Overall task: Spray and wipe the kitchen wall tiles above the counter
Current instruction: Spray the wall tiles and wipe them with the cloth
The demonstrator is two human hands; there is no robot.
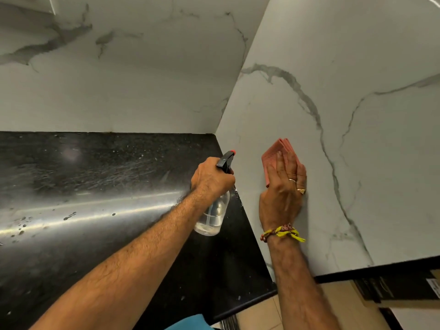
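My left hand (210, 178) grips the neck of a clear spray bottle (214, 214) with a black trigger head and a red nozzle tip, held above the black counter near the corner. My right hand (283, 191) lies flat on the right-hand white marble-veined wall tile (357, 129), pressing a folded pink cloth (277, 152) against it. The cloth shows above my fingers; the rest is under my palm. A second marbled wall (133, 75) runs behind the counter.
The black speckled counter (100, 186) fills the left, shiny and streaked with droplets. Its front edge runs bottom centre. A dark ledge (381, 270) ends the right wall tile below. Beige floor tiles and a dark box lie at bottom right.
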